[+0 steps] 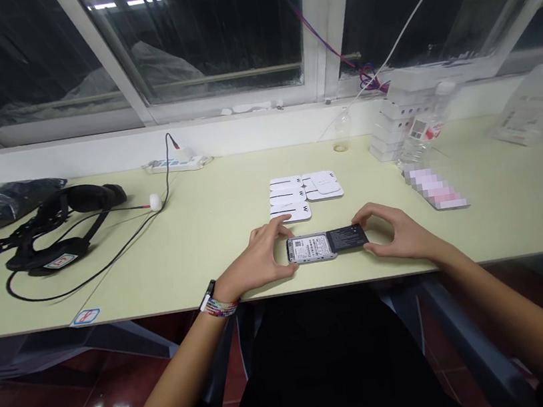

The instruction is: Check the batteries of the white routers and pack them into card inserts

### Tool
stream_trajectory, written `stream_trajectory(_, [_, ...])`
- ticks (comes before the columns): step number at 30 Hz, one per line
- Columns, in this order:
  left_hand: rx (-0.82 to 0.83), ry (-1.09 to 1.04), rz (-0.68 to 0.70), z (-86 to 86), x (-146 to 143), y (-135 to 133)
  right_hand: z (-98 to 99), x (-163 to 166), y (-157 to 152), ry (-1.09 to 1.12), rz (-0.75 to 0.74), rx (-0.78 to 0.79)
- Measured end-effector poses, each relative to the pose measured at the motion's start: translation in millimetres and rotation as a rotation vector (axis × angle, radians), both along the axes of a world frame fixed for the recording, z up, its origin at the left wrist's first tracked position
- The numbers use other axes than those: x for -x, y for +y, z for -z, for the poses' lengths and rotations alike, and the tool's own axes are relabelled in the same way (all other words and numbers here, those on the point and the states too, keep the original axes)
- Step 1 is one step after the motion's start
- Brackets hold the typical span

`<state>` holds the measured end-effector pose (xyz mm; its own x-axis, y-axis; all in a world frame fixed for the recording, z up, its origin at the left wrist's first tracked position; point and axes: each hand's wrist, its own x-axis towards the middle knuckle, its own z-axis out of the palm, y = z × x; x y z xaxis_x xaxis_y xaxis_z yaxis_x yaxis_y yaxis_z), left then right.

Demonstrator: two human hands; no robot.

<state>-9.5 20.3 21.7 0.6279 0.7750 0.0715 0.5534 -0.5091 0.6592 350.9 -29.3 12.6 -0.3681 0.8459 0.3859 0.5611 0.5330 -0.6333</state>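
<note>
Near the front edge of the table, a small flat device with a grey frame and a white printed label [311, 247] lies face up. Its left end is gripped between the thumb and fingers of my left hand [262, 255]. A black battery [347, 238] meets the device's right end, its inner edge against or over the frame. My right hand [397, 231] pinches the battery's outer end between thumb and fingers. Just beyond the device lie several white rounded covers [291, 211], marked with a black line and letter, in two groups.
A black headset [61, 253] with a cable lies at the left, before a power strip [178, 165]. At the right are a pixelated flat object [435, 188], a plastic bottle [421, 135], stacked white boxes [387, 130] and a clear bag [531, 106]. A small clear bottle [341, 133] stands behind.
</note>
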Motion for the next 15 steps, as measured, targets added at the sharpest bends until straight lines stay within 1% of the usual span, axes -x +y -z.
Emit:
stream_trajectory(3, [-0.008,-0.005,0.006,0.8,0,0,1.2,3,4,0.079,0.007,0.018])
stream_trajectory(8, [-0.021,-0.023,0.009,2.8,2,1,-2.6,24,15,0.310,-0.096,0.053])
stream_trajectory(12, [-0.028,-0.032,0.005,3.9,2,1,-13.5,44,22,0.345,-0.162,0.108])
stream_trajectory(15, [-0.020,-0.023,0.004,3.6,2,1,-21.4,55,27,0.307,-0.175,0.117])
